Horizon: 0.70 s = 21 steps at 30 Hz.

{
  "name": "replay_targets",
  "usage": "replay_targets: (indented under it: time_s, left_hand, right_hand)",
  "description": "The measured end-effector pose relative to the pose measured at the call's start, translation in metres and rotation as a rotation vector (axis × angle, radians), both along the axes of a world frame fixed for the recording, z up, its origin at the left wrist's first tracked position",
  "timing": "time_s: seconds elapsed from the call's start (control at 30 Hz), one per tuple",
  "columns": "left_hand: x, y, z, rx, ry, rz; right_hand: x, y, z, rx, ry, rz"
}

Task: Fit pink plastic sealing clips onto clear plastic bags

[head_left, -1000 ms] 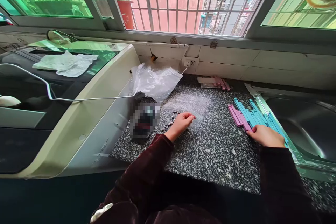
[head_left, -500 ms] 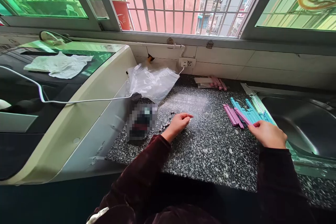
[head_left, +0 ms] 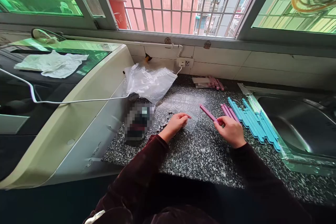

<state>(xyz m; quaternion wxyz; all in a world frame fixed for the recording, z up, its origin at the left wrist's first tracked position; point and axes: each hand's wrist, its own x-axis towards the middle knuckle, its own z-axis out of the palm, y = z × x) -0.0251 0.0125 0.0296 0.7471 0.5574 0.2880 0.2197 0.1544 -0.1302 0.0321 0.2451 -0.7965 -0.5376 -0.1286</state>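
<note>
My left hand (head_left: 176,126) is closed on the edge of a small clear plastic bag (head_left: 191,125), just above the speckled counter. Between the thumb and fingers of my right hand (head_left: 231,131) is a slim pink stick (head_left: 208,113), its far end pointing up and left toward the bag. Beyond that hand lie several more pink sticks (head_left: 228,110), side by side. Next to them several light blue sticks (head_left: 248,119) are spread in a loose row near the sink. What exactly the sticks are, I cannot make out.
A sink (head_left: 288,122) is at the right and a white-sided machine (head_left: 105,87) at the left. A large clear plastic bag (head_left: 151,78) and a blurred-out dark object (head_left: 139,122) lie by the machine. Bagged pink sticks (head_left: 208,82) rest near the wall. A white cable (head_left: 78,101) crosses the machine.
My right hand has moved left from the pile, carrying one pink stick toward the small bag. The left hand keeps its hold on the bag, which now shows more plainly.
</note>
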Motion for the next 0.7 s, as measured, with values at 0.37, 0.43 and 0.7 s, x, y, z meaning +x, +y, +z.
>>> replay_targets:
  time_s: [0.37, 0.43, 0.7]
  left_hand:
    - [-0.001, 0.0, 0.0, -0.03, 0.018, -0.068]
    - [-0.001, -0.001, 0.0, -0.018, 0.009, -0.09]
    - [-0.001, -0.002, 0.002, 0.07, -0.005, -0.119]
  right_hand:
    - [-0.026, 0.013, -0.006, 0.09, -0.08, 0.329]
    - [-0.027, 0.013, -0.007, 0.092, -0.083, 0.344]
    - [-0.029, 0.01, -0.008, 0.083, -0.088, 0.373]
